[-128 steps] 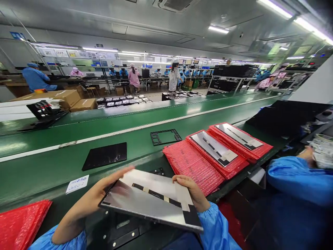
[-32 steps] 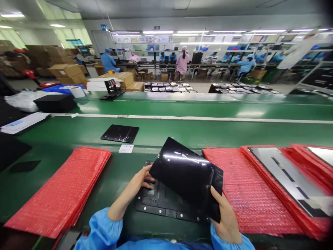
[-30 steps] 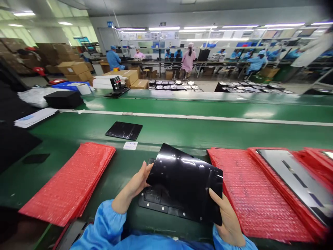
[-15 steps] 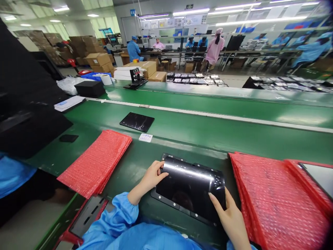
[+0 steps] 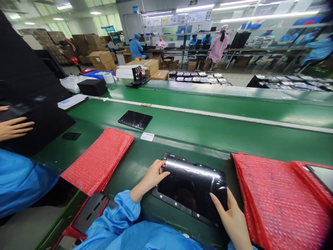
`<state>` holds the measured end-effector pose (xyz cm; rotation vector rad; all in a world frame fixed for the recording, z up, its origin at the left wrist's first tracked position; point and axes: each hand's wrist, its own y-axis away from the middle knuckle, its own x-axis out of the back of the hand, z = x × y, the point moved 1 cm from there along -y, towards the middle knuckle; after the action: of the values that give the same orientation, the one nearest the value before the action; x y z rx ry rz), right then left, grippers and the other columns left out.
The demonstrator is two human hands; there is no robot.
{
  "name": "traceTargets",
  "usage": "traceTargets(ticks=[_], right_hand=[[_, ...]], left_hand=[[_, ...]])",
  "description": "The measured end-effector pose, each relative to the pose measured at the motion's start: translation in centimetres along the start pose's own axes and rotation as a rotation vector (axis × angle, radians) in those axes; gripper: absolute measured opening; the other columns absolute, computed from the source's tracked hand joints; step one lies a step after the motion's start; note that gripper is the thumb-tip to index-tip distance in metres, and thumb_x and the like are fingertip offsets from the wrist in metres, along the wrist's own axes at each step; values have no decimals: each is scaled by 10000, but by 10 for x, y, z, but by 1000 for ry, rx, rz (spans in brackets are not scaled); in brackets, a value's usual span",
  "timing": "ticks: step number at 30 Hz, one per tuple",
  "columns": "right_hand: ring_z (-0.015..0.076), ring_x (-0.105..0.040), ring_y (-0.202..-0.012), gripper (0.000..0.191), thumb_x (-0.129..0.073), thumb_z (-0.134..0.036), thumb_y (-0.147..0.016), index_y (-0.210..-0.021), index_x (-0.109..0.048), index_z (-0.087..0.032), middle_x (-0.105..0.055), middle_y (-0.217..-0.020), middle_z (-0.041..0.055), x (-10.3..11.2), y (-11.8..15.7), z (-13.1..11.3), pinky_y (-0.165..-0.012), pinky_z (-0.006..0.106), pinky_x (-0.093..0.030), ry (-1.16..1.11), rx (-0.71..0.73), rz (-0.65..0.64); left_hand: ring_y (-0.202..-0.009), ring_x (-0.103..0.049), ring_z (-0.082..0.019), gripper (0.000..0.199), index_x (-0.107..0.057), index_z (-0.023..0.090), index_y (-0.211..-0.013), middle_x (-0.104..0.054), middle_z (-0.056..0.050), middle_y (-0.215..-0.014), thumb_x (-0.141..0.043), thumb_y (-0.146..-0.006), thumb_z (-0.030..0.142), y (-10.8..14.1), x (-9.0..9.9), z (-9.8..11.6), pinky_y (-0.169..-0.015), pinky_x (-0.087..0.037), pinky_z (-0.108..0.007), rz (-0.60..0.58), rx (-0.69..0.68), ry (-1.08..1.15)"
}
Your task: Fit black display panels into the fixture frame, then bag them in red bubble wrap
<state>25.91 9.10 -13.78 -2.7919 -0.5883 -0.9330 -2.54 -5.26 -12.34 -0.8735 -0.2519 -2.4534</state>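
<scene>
Panel pinched at edges by L hand & R hand, covering most of frame; R fingertips partly hidden.

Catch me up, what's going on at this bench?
The left hand and right hand hold a glossy black panel by its opposite ends, over a black tray with pale dots along its edge. Whether it lies fully flat, I can't tell. Red bubble wrap lies to the left and right, and another black panel rests farther back.
</scene>
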Motion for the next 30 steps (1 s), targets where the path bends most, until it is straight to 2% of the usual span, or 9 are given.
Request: traceTargets(ticks=[3, 7, 13, 17, 19, 22, 24, 28, 30], right_hand=[[199, -623, -598, 808, -589, -605, -771, -1412, -411, -146, -725, -845, 45, 1, 1, 1, -613, 302, -497, 58, -31, -27], [166, -508, -428, 868, -542, -669, -768, -1431, -382, -131, -671, -668, 0, 2, 1, 1, -514, 297, -448, 138, -95, -79], [194, -499, -418, 947, -473, -739, -753, -1424, -378, -78, -479, -466, -70, 2, -5, 0, -482, 297, -415, 171, -109, -121], [228, -568, -450, 938, -421, -741, -782, -1424, -368, -60, -505, -459, -53, 3, -10, -5, -506, 316, -441, 244, -84, -166], [261, -620, -493, 894, -372, -725, -819, -1420, -375, -63, -548, -472, -20, 5, -11, -7, -513, 334, -452, 371, -46, -181], [310, -666, -555, 817, -311, -679, -870, -1414, -395, -74, -652, -572, 70, 8, -14, -10, -512, 377, -464, 674, 38, -161], [313, -690, -670, 729, -357, -640, -880, -1385, -450, -123, -714, -751, 124, 10, -16, -13, -549, 388, -491, 784, 149, -130], [316, -580, -1115, 510, -562, -516, -844, -1247, -598, -207, -630, -1255, 132, 14, -21, -25, -849, 424, -494, 746, 453, -82], [323, -526, -1187, 475, -620, -470, -818, -1219, -617, -215, -595, -1323, 109, 16, -23, -31, -957, 481, -427, 724, 473, -82]], left_hand=[[-698, -562, -117, 405, -559, 187, -1214, -559, -29, -1008, -615, -829, 299, 5, 0, 3, -708, -497, -265, -2, -8, -89], [-967, -593, -224, 432, -504, 212, -1301, -553, -76, -1114, -526, -891, 346, 15, -2, 11, -802, -496, -340, 26, -22, -258], [-952, -605, -227, 408, -494, 191, -1313, -563, -97, -1084, -395, -955, 360, 20, -7, 14, -766, -525, -338, 16, -88, -529], [-929, -613, -220, 398, -504, 187, -1306, -571, -95, -1060, -384, -960, 343, 19, -6, 18, -730, -529, -317, 12, -105, -598], [-921, -617, -226, 405, -506, 172, -1313, -581, -102, -1062, -384, -961, 332, 18, -4, 22, -698, -529, -311, -17, -95, -654], [-922, -622, -242, 420, -521, 150, -1316, -604, -118, -1072, -360, -968, 321, 15, -2, 30, -644, -523, -302, -69, -75, -767], [-923, -623, -252, 416, -548, 142, -1298, -622, -123, -1058, -344, -972, 301, 13, -1, 34, -635, -520, -305, -80, -81, -809], [-912, -620, -254, 416, -579, 127, -1274, -642, -119, -1016, -323, -974, 261, 10, -1, 34, -630, -523, -323, -55, -126, -861], [-895, -618, -248, 419, -585, 125, -1271, -650, -112, -986, -319, -974, 254, 8, -1, 30, -633, -524, -330, -43, -164, -877]])
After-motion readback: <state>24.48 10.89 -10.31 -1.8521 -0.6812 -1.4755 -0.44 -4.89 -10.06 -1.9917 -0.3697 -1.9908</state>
